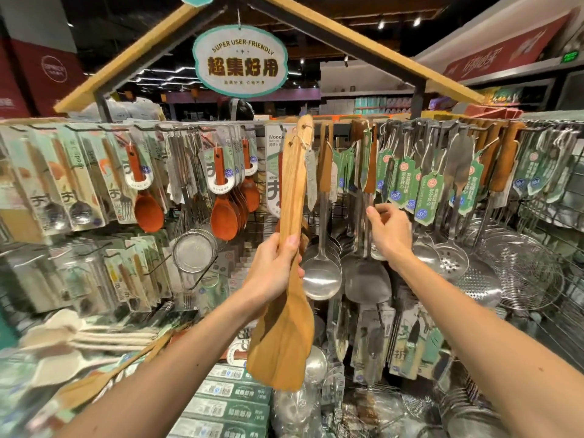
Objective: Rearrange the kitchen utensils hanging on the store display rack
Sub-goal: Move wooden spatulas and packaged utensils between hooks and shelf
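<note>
A wooden turner is gripped at mid-handle by the left hand. It is held upright, blade down, with its top end level with the display rack's rail. The shaft of a hanging steel turner is pinched between thumb and fingers of the right hand. Steel ladles hang between the 2 hands, partly covered by the wooden turner. Red-brown wooden spoons and a mesh strainer hang to the left, a slotted skimmer to the right. Green tags crowd the rail above the right hand.

Warm bright overhead spotlights; steel glare; edges curved, blurred, soft.
</note>
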A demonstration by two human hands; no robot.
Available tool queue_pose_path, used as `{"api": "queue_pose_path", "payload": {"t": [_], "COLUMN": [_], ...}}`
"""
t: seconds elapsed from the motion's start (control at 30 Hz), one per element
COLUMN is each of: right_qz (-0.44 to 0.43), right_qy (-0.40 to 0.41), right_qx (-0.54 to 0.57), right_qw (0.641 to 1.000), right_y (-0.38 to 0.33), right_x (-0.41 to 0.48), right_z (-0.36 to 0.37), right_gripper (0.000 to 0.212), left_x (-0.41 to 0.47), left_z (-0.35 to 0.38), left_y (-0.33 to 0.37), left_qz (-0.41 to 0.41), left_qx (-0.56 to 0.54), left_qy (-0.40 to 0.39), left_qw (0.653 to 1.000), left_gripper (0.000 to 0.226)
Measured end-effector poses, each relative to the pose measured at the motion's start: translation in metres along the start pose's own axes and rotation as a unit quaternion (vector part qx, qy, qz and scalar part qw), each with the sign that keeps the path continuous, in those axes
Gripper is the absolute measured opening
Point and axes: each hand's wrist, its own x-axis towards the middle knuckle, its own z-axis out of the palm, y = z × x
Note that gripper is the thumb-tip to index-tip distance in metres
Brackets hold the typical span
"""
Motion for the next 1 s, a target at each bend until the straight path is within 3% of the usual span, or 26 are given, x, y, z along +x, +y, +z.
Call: {"api": "queue_pose_path", "payload": {"t": [0.1,0.2,0.27,0.37,0.5,0.63,0.8,0.9,1.0], "right_qz": [-0.005,-0.026,-0.042,-0.038,-0.036,-0.044,-0.014,-0.003,0.010], "right_qy": [0.035,-0.118,-0.245,-0.334,-0.336,-0.343,-0.333,-0.300,-0.291], "right_qx": [0.032,0.084,0.114,0.186,0.202,0.178,0.216,0.186,0.149], "right_qw": [0.999,0.989,0.962,0.923,0.919,0.921,0.918,0.936,0.945], "right_y": [-0.001,-0.006,-0.015,-0.029,-0.033,-0.036,-0.044,-0.044,-0.045], "right_x": [-0.039,-0.098,-0.134,-0.171,-0.192,-0.205,-0.217,-0.224,-0.227], "right_z": [-0.001,0.004,0.012,0.024,0.038,0.056,0.085,0.106,0.127], "right_gripper": [0.025,0.025,0.021,0.018,0.019,0.022,0.023,0.022,0.027], "left_x": [-0.016,-0.036,-0.049,-0.067,-0.084,-0.096,-0.104,-0.099,-0.085], "left_z": [-0.005,-0.009,-0.010,-0.014,-0.034,-0.063,-0.103,-0.126,-0.154], "left_y": [-0.011,-0.026,-0.038,-0.050,-0.057,-0.066,-0.079,-0.085,-0.099], "left_qz": [-0.017,-0.037,-0.042,-0.038,-0.052,-0.042,-0.051,-0.070,-0.098], "left_qx": [-0.010,-0.007,-0.005,-0.007,0.013,0.079,0.058,0.006,0.007], "left_qy": [-0.014,-0.029,-0.044,-0.052,-0.056,-0.003,0.047,0.055,0.092], "left_qw": [1.000,0.999,0.998,0.998,0.997,0.996,0.996,0.996,0.991], "left_gripper": [0.025,0.022,0.018,0.015,0.016,0.022,0.018,0.010,0.021]}}
